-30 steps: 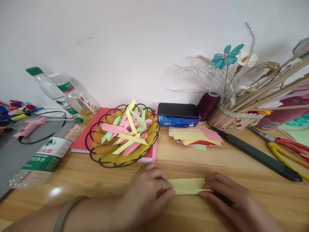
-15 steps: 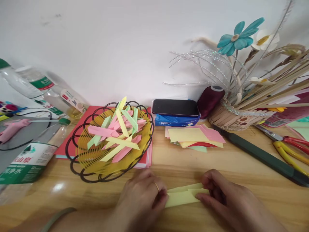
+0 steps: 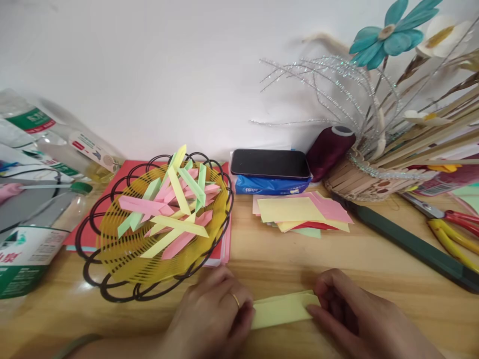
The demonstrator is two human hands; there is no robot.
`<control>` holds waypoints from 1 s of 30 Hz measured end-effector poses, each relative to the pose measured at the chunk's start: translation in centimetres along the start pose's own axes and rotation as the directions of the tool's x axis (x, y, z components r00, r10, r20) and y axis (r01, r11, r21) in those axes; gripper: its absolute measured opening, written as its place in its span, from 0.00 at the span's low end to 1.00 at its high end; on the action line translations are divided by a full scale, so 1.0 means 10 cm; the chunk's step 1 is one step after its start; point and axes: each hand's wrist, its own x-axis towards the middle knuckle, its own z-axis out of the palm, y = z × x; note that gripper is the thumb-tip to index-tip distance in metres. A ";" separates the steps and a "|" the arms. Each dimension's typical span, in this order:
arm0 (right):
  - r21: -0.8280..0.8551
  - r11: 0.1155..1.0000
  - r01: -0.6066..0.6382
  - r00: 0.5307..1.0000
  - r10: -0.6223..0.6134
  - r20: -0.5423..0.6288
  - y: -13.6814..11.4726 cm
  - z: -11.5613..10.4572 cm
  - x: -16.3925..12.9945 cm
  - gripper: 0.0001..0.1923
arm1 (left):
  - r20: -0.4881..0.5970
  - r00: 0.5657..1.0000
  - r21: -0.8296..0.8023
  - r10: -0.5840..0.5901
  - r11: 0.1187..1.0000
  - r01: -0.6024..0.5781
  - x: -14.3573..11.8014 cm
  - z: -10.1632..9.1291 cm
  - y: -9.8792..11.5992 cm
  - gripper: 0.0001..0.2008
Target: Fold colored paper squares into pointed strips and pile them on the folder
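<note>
Yellow paper strip (image 3: 284, 309) between, seemingly, both hands

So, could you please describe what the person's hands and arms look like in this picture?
Both are bare, with no sleeves or gloves in view. The left hand wears a thin gold-coloured ring on one finger and a grey-green bangle at the wrist. The right hand shows no jewellery.

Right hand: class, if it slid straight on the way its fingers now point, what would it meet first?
The right hand points leftward along the folded yellow paper strip it already pinches. Past the strip, it would most likely meet the fingers of the left hand holding the other end, though depth is hard to judge.
</note>
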 end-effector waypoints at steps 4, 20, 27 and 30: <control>-0.051 0.999 0.010 0.999 -0.013 -0.048 0.00 0.03 -0.02 0.06 | 0.005 1.000 0.030 0.007 1.000 -0.008 0.00 0.01 -0.01 0.07; -0.096 0.995 0.002 0.999 -0.006 -0.038 -0.01 0.04 -0.01 0.08 | -0.002 0.999 0.087 0.035 0.996 -0.034 0.03 0.00 -0.02 0.08; -0.089 0.996 -0.010 0.999 0.013 0.033 -0.01 -0.01 0.02 0.08 | 0.002 0.998 0.116 0.055 0.992 -0.055 0.01 0.01 -0.03 0.08; -0.095 0.995 -0.004 0.999 0.008 0.039 -0.02 -0.02 0.03 0.07 | -0.001 0.998 0.133 0.061 0.989 -0.060 0.01 0.01 -0.03 0.09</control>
